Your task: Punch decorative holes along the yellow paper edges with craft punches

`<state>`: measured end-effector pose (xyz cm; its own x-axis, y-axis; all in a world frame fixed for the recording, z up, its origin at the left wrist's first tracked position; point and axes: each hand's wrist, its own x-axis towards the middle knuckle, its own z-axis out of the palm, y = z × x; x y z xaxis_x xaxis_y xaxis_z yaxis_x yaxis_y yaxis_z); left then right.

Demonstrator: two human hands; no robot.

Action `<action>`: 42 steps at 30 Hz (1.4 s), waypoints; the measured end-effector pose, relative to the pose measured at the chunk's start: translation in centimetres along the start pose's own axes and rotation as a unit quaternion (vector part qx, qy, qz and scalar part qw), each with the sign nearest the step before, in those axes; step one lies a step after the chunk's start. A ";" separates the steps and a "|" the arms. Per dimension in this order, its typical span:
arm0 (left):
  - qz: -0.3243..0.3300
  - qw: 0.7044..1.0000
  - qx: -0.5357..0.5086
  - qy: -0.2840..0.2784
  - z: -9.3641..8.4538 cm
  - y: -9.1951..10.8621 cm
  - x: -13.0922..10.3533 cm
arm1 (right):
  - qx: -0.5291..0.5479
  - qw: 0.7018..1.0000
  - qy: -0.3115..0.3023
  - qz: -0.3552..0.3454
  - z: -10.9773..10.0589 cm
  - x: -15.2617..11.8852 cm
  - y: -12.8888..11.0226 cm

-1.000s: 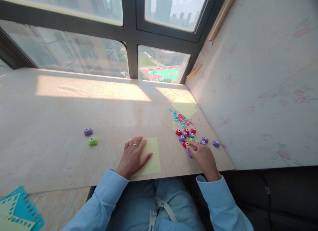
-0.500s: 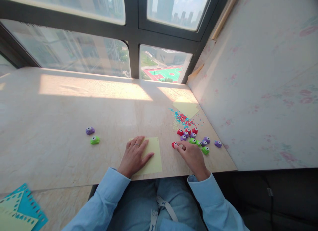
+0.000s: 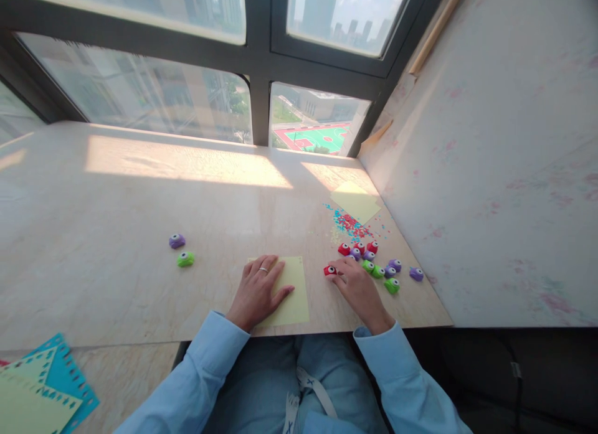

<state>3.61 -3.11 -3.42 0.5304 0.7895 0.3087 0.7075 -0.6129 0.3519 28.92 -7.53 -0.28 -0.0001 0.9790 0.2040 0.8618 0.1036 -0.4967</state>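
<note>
My left hand [image 3: 259, 291] lies flat with spread fingers on a pale yellow sheet of paper [image 3: 295, 297], near the table's front edge. To the right of the sheet, my right hand [image 3: 359, 289] has its thumb and fingers closed round a small red craft punch [image 3: 329, 270]. Just beyond that hand sits a cluster of similar punches, among them a red punch [image 3: 372, 247], a green punch [image 3: 392, 286] and a purple punch [image 3: 416, 274]. Part of the cluster is hidden by my right fingers.
Punched paper bits [image 3: 351, 225] in red, blue and yellow lie beside more yellow paper [image 3: 355, 200] near the wall. Apart on the left are a purple punch [image 3: 177, 240] and a green punch [image 3: 185, 259]. Edge-punched blue paper [image 3: 77, 375] and yellow sheets lie front left.
My right fingers have shifted on the red punch, and it shows more fully now. My left hand stays on the sheet. The whole view has moved slightly.
</note>
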 end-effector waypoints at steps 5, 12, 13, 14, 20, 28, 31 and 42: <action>-0.001 1.000 -0.002 -0.003 0.0 0.0 0.0 | 0.029 0.999 0.005 -0.037 1.3 1.1 -0.5; -0.002 1.000 -0.006 0.001 -0.2 0.1 0.1 | 0.066 0.995 0.020 -0.072 3.1 2.1 -0.5; -0.002 1.000 -0.005 0.001 -0.2 0.1 0.1 | 0.070 0.995 0.022 -0.072 3.3 2.2 -0.4; -0.002 1.000 -0.006 0.001 -0.2 0.2 0.1 | 0.075 0.994 0.024 -0.072 3.5 2.2 -0.4; -0.008 1.000 -0.014 0.001 -0.2 0.2 0.1 | 0.088 0.993 0.043 -0.067 4.2 2.3 -0.5; 0.002 1.000 -0.020 0.013 -0.4 0.2 0.2 | 0.117 0.989 0.057 -0.069 4.8 2.1 -0.1; 0.005 1.000 -0.013 0.017 -0.4 0.3 0.2 | 0.140 0.986 0.062 -0.071 4.9 2.2 0.1; 0.010 1.000 0.003 0.014 -0.3 0.2 0.1 | 0.171 0.981 0.059 -0.073 5.2 2.3 0.6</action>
<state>3.68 -3.17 -3.03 0.5317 0.7755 0.3405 0.6992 -0.6288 0.3401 26.77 -4.28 -4.43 -0.0349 0.9243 0.3802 0.6361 0.3139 -0.7049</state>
